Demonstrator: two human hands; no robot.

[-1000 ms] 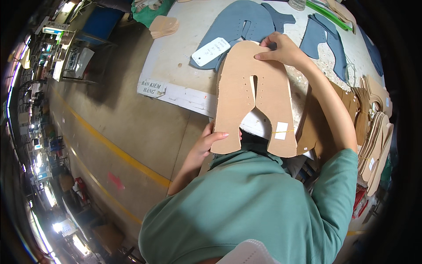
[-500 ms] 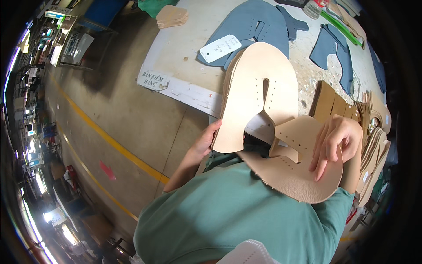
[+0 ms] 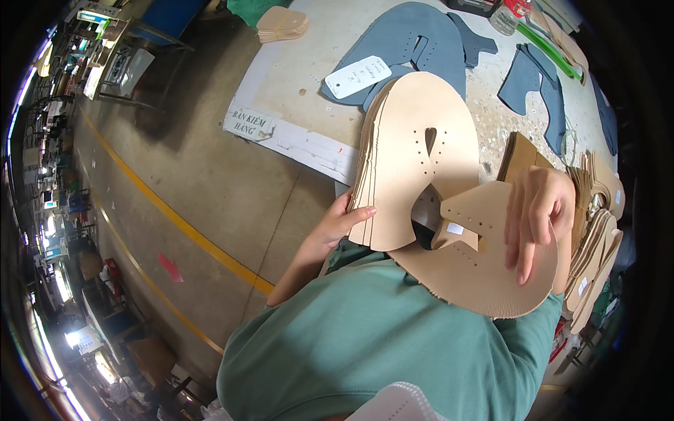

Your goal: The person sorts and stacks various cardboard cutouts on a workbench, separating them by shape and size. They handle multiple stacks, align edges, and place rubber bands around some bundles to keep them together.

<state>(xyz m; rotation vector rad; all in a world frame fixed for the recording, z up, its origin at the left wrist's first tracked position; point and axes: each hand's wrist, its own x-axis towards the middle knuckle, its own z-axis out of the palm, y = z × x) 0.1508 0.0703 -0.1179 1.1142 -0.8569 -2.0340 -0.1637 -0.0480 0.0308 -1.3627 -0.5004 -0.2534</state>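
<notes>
My left hand [image 3: 342, 223] is closed round the lower left edge of a stack of beige leather shoe upper pieces [image 3: 400, 151], thumb on the front face. The stack stands tilted upright, its layers fanned along the left side; a slot and rows of small holes mark the front piece. On the right, my right hand [image 3: 539, 214] lies over another curved beige leather upper piece [image 3: 484, 288], fingers pointing down its face. Its thumb is hidden. That piece hangs in front of my green shirt, overlapping the stack's lower right. A small white label [image 3: 455, 229] shows between them.
On the white table [image 3: 281, 91] lie blue leather pieces [image 3: 379, 42] with a white tag [image 3: 358, 76], and more blue pieces [image 3: 519, 81]. Stacked beige pieces [image 3: 282, 27] sit at its far left corner. Brown pieces [image 3: 521, 158], a green tool [image 3: 547, 49] and a bottle [image 3: 505, 19] are rightward.
The stack's layers have fanned out on the left, and my left thumb now shows on the front piece. My right hand and its piece have shifted slightly right and up.
</notes>
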